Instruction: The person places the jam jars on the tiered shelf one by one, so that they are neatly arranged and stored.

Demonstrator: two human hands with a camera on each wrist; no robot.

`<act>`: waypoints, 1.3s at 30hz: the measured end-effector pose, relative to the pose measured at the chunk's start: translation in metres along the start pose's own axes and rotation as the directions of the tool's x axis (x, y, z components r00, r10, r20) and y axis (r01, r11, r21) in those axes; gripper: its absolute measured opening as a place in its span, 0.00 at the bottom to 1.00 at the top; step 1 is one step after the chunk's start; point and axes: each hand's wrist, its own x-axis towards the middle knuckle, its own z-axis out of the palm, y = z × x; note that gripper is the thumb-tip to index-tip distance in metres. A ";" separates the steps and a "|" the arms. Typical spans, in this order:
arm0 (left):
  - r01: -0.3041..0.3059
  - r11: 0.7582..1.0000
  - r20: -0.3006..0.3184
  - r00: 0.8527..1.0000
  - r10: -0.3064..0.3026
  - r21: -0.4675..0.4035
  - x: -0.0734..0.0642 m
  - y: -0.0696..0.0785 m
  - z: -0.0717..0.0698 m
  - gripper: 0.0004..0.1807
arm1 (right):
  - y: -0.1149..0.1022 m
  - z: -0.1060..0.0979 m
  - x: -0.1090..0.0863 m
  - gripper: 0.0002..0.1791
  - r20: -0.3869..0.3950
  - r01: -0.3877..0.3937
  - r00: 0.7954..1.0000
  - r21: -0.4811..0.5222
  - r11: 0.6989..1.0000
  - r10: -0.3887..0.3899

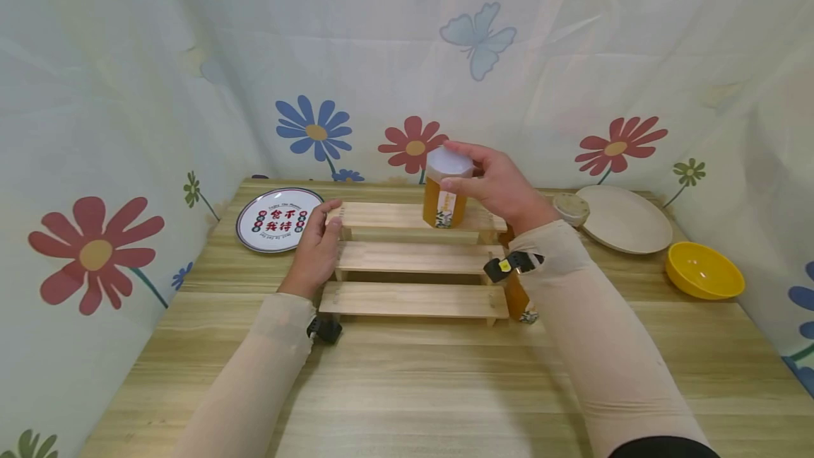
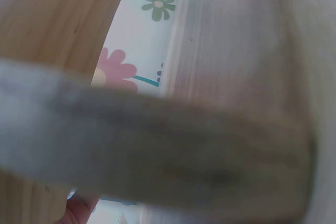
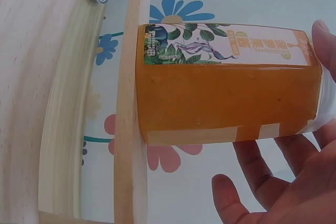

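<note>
My right hand (image 1: 492,186) holds an amber jar (image 1: 439,207) with a whitish lid by its upper end, thumb and fingers around the lid. The jar stands upright, its base right at the top step of a three-step wooden rack (image 1: 407,258). In the right wrist view the jar (image 3: 231,100) shows a label with green leaves, and its bottom meets the board's edge. At the rack's upper left end my left hand (image 1: 318,249) grips the top board, thumb in front. A blurred wooden piece (image 2: 157,145) covers much of the left wrist view.
Beside the rack's right end, partly behind my right forearm, is another amber jar (image 1: 519,297). A printed plate (image 1: 248,237) lies at the left. To the right are a small pale round container (image 1: 571,209), a beige plate (image 1: 626,221) and a yellow bowl (image 1: 704,273). A flowered curtain (image 1: 369,34) hangs behind.
</note>
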 end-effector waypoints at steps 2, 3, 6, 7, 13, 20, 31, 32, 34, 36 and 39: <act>-0.002 1.000 -0.001 1.000 0.002 0.001 0.000 0.001 0.000 0.24 | 0.000 0.001 0.001 0.37 0.005 0.002 1.000 0.005 1.000 -0.002; -0.002 1.000 -0.001 1.000 0.002 0.004 0.000 0.001 0.000 0.24 | 0.000 0.002 0.002 0.37 0.007 0.001 1.000 0.005 1.000 -0.001; 0.003 1.000 -0.002 1.000 -0.003 0.004 0.000 0.002 0.000 0.24 | -0.001 0.003 0.003 0.38 0.008 -0.004 1.000 0.006 1.000 0.004; 0.008 1.000 0.000 1.000 -0.008 0.003 -0.002 0.007 0.000 0.24 | -0.002 0.003 0.003 0.38 0.008 -0.006 1.000 0.007 1.000 0.006; 0.031 0.999 0.008 0.999 -0.031 -0.010 -0.002 0.009 0.000 0.25 | -0.002 0.006 0.006 0.38 0.006 -0.009 1.000 0.005 1.000 0.009; 0.004 1.000 0.007 1.000 -0.004 -0.012 -0.001 0.002 -0.001 0.25 | -0.002 0.009 0.009 0.38 0.017 0.008 1.000 0.013 1.000 -0.008; 0.016 1.000 0.005 1.000 -0.016 -0.014 0.001 0.001 -0.001 0.24 | -0.006 0.017 0.012 0.37 0.018 0.028 0.999 0.028 0.999 -0.029; 0.019 1.000 0.005 1.000 -0.019 -0.013 0.001 0.001 -0.001 0.24 | -0.006 0.018 0.013 0.38 0.019 0.027 0.999 0.032 0.999 -0.027; 0.026 1.000 0.006 1.000 -0.026 -0.016 0.001 0.003 -0.001 0.24 | -0.006 0.019 0.013 0.38 0.023 0.023 0.999 0.040 0.999 -0.024; 0.035 0.999 0.009 0.999 -0.035 -0.016 0.000 0.007 -0.001 0.24 | -0.006 0.020 0.014 0.38 0.024 0.020 1.000 0.045 0.999 -0.021; 0.048 0.999 0.019 0.999 -0.048 -0.012 -0.004 0.021 -0.001 0.24 | -0.006 0.022 0.016 0.38 0.027 0.016 0.999 0.046 0.999 -0.017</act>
